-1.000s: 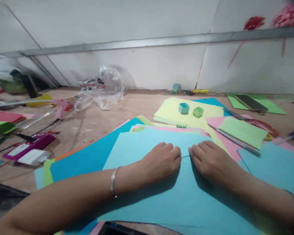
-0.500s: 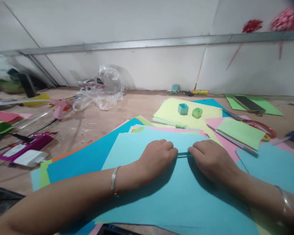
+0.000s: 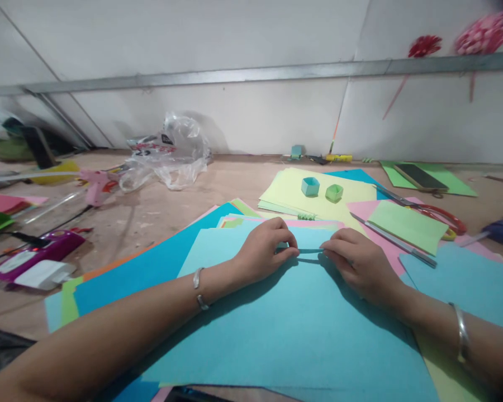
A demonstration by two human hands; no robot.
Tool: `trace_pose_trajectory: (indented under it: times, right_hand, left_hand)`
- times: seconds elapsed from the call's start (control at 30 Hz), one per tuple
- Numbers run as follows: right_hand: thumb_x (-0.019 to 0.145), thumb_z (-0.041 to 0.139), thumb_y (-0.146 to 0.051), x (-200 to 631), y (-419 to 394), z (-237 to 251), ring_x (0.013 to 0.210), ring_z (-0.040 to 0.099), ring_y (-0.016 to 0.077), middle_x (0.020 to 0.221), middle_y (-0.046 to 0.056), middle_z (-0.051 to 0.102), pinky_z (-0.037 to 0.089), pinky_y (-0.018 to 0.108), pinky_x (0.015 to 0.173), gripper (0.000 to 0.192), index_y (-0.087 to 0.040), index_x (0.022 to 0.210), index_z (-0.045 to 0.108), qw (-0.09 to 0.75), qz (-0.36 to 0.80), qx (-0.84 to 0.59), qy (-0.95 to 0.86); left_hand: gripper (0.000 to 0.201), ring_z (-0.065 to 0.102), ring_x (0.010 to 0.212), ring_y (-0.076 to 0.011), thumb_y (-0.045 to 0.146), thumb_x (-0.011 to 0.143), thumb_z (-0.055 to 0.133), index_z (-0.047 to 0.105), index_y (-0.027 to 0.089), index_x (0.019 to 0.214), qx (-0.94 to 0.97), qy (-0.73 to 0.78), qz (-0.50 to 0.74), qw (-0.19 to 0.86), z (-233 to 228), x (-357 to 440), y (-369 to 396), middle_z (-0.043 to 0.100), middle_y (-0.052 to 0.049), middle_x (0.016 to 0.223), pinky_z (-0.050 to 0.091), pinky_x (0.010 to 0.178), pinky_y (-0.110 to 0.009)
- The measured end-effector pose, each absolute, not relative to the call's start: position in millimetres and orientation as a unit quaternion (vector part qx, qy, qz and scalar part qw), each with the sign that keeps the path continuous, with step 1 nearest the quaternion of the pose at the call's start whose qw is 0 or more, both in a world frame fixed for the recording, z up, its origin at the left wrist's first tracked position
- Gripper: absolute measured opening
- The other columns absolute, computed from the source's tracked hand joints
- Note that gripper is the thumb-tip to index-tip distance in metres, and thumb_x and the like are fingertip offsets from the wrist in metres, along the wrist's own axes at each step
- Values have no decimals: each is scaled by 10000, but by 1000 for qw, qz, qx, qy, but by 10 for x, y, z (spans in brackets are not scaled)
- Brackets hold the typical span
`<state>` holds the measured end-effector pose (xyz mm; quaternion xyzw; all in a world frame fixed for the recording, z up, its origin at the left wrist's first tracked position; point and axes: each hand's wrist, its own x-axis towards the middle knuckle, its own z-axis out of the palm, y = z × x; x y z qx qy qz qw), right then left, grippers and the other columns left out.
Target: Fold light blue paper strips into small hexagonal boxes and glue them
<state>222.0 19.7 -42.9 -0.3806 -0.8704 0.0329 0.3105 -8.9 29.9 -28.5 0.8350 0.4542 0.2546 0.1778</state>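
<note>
- Left hand (image 3: 265,249) and right hand (image 3: 354,262) each pinch one end of a paper strip (image 3: 309,251).
- Strip's long axis runs 9 to 3 o'clock over the light blue sheet (image 3: 276,329).

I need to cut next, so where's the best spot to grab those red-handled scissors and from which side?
Take the red-handled scissors by the red loops at their near right end, coming from the right, probably with the right hand. The blades point away to the left, toward the yellow sheets, so the loops are the safe end.
</note>
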Motion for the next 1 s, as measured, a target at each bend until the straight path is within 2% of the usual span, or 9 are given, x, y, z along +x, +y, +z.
trace_pose_trajectory:
  times: [0.13, 0.23, 0.47, 0.57, 0.67, 0.73, 0.83, 0.93, 1.0]
  right_hand:
    - [931, 464, -170, 2241, 209, -443, 751, 613, 191, 834, 78, 695, 458, 292, 665, 237, -144, 882, 695, 300, 54, -407, -861]
    - [932, 449, -178, 2255, 212, -458, 739, 648, 196, 840, 65, 724, 466, 295, 658, 241, -160, 923, 690, 288, 64, -418, -859]
    - [911, 436, -148, 2269, 259, -453, 633, 656, 158, 717, 17, 715, 476, 264, 626, 255, -167, 957, 686, 305, 89, -417, -852]
    - [909, 422, -134, 2267, 276, -454, 708, 692, 171, 774, 31, 744, 505, 277, 682, 287, -160, 1012, 688, 323, 85, -417, -845]
    - [895, 478, -154, 2266, 270, -454, 680, 694, 188, 748, 37, 746, 510, 292, 645, 245, -162, 974, 710, 337, 63, -439, -831]
    - [890, 518, -163, 2257, 247, -447, 635, 678, 182, 726, 43, 738, 498, 288, 602, 217, -157, 950, 727, 356, 32, -437, -825]
    - [895, 533, -129, 2221, 178, -423, 593, 642, 166, 689, 36, 715, 463, 282, 569, 223, -158, 1001, 727, 387, -85, -376, -838]
    - [874, 541, -66, 2166, 79, -391, 535, 569, 160, 591, 13, 643, 399, 291, 528, 259, -129, 1075, 691, 364, -203, -270, -868]
    - [906, 543, -139, 2136, 13, -372, 538, 540, 169, 603, 25, 623, 381, 304, 519, 247, -87, 1118, 658, 335, -201, -211, -896]
  left_hand:
    - [76, 509, 649, -122, 118, 804, 655, 653, 158, 740, 802, 478, 302, 190, -315, -92, 301, 587, 13, 688, 398, 630, -252]
    - [61, 529, 650, -120, 110, 773, 652, 648, 167, 751, 757, 487, 380, 214, -338, -104, 325, 614, 12, 699, 418, 642, -260]
    - [224, 591, 641, -116, 126, 626, 712, 649, 150, 840, 533, 482, 530, 450, -352, -104, 414, 650, 7, 688, 479, 625, -253]
    - [255, 588, 637, -103, 123, 593, 743, 647, 148, 828, 492, 460, 568, 472, -354, -99, 435, 648, 14, 682, 476, 614, -235]
    - [276, 576, 646, -84, 78, 607, 749, 649, 148, 855, 461, 450, 602, 472, -340, -100, 448, 630, 31, 685, 476, 646, -221]
    - [299, 592, 673, -83, 69, 659, 751, 642, 145, 927, 412, 454, 600, 514, -309, -83, 423, 644, 21, 727, 489, 699, -229]
    - [283, 651, 753, -119, 158, 801, 722, 612, 128, 1060, 321, 444, 526, 651, -245, -11, 299, 705, -67, 897, 515, 824, -299]
    - [300, 672, 816, -147, 191, 876, 667, 581, 115, 1153, 300, 380, 463, 742, -207, 81, 133, 704, -138, 1083, 508, 904, -348]
    - [351, 678, 878, -177, 180, 891, 641, 534, 125, 1221, 305, 359, 448, 760, -208, 111, 65, 704, -146, 1093, 515, 870, -351]
